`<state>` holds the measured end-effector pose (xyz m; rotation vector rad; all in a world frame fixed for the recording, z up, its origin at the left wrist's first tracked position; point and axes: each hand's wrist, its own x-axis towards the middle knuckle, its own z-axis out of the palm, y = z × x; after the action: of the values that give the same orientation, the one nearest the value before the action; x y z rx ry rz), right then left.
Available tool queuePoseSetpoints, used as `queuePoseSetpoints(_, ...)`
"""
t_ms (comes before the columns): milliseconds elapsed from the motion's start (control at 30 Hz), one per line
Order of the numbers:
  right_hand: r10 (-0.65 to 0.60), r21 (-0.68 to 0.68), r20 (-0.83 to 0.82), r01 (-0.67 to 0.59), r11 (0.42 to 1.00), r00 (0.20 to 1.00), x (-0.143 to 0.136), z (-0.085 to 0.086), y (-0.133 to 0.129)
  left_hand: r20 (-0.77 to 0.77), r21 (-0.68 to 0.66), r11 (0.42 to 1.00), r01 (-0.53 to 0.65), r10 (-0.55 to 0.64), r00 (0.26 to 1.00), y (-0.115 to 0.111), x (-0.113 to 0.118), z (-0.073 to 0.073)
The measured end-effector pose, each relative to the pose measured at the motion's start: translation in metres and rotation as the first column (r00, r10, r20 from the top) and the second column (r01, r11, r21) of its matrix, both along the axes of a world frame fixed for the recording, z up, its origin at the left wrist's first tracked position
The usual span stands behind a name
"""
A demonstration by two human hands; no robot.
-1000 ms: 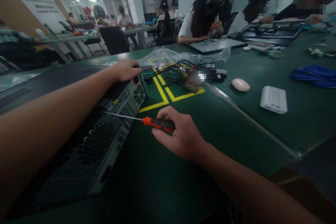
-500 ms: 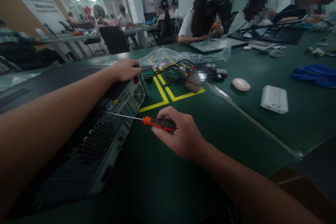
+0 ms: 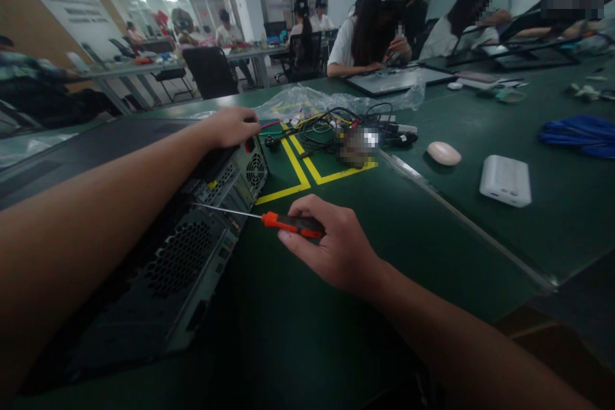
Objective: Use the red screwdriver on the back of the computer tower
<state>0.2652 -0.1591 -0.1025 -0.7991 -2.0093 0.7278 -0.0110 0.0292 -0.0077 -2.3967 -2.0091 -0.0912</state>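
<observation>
A black computer case (image 3: 96,141) lies on the green table at the left, its metal back panel (image 3: 182,259) with vents and ports facing right. Across the case reaches my left arm; my left hand (image 3: 234,127) rests on the far top edge with its fingers curled over it, and their tips are partly hidden. My right hand (image 3: 331,240) is closed around the orange and black handle of a screwdriver (image 3: 293,224). The thin shaft points left, and its tip meets the back panel near the upper edge, below a small yellow mark.
Tangled cables (image 3: 321,131) and clear plastic wrap (image 3: 288,102) lie beyond the case. Rightward are a pink oval object (image 3: 444,154), a white box-shaped device (image 3: 505,180) and a blue bundle (image 3: 576,136). People sit working across the table.
The view has shifted very slightly. Both hands keep their places on the case and the screwdriver. Across the table, a person's raised hand has moved a little.
</observation>
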Motion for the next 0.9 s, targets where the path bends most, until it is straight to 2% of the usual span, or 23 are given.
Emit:
queuePoseSetpoints(333,-0.031,0.023,-0.023,0.032,0.999,0.999,-0.0005,-0.0002,0.0008,-0.002,0.000,1.000,-0.011,0.011,1.000,-0.0006,0.0013,-0.0011)
queuePoseSetpoints(500,-0.060,0.003,0.021,0.060,0.998,0.998,-0.0006,0.0003,0.0011,0.014,0.004,1.000,-0.018,0.018,1.000,-0.0010,0.0012,-0.0019)
queuePoseSetpoints(733,0.022,-0.086,0.047,-0.018,0.996,0.999,-0.0008,-0.0006,0.0022,0.028,0.017,1.000,0.000,-0.001,1.000,-0.0006,0.0010,-0.0022)
queuePoseSetpoints(900,0.021,-0.101,0.066,-0.014,0.995,0.998,-0.0014,-0.0028,0.0015,0.019,-0.007,1.000,0.000,0.000,1.000,-0.0003,0.0014,-0.0008)
